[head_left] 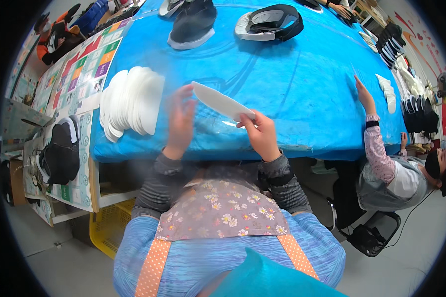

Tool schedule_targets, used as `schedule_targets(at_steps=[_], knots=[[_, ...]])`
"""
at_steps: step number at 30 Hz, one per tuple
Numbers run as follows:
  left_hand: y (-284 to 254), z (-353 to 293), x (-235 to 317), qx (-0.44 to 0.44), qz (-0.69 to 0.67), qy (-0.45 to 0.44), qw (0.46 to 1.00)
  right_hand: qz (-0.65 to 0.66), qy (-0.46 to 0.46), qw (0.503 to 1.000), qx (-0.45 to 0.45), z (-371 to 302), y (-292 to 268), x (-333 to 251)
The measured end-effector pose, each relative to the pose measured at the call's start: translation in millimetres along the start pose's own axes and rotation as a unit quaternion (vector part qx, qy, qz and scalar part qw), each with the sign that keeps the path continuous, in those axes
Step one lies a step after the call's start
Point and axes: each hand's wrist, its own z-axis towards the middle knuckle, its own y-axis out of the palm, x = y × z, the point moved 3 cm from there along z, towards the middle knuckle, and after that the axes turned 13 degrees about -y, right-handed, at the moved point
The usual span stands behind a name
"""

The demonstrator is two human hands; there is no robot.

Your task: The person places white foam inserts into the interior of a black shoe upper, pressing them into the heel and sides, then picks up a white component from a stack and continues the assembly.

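Note:
Over the blue-covered table, my right hand (260, 134) pinches one end of a thin white curved piece (220, 103), shaped like a cap brim insert, between thumb and fingers. The piece slants up to the left. My left hand (181, 119) is raised at its far end, fingers stretched and somewhat blurred; whether a fingertip touches the tip is unclear. Left of that hand lies a fanned stack of similar white brim pieces (134, 101).
A blue plastic cover (302, 99) spans the table. Black caps with white brims (192, 24) and an upturned cap (270, 23) lie farther back. Another black cap (63, 153) sits on the left side table. A co-worker (401, 173) reaches in from the right, near white pieces (386, 93).

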Motion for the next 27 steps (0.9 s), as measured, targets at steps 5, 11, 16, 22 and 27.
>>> schedule_targets(at_steps=[5,11,16,22,27], knots=[[41.5,6.0,-6.8,-0.094,0.17,0.024,0.981,0.26,0.047,0.964,-0.024,5.9,13.8,0.0],[57.6,25.3,-4.5,-0.248,-0.003,-0.106,0.963,0.326,0.081,0.94,-0.067,17.5,10.7,7.0],[84.0,105.3,-17.0,-0.154,0.174,0.057,0.971,0.095,0.127,0.987,-0.024,48.0,-33.1,60.6],[160.7,246.4,-61.4,-0.117,-0.024,-0.278,0.953,0.205,0.192,0.96,0.006,55.2,-67.7,117.9],[166.4,317.5,-118.2,-0.109,-0.21,-0.408,0.882,0.207,0.224,0.952,-0.021,71.4,-44.9,95.2]])
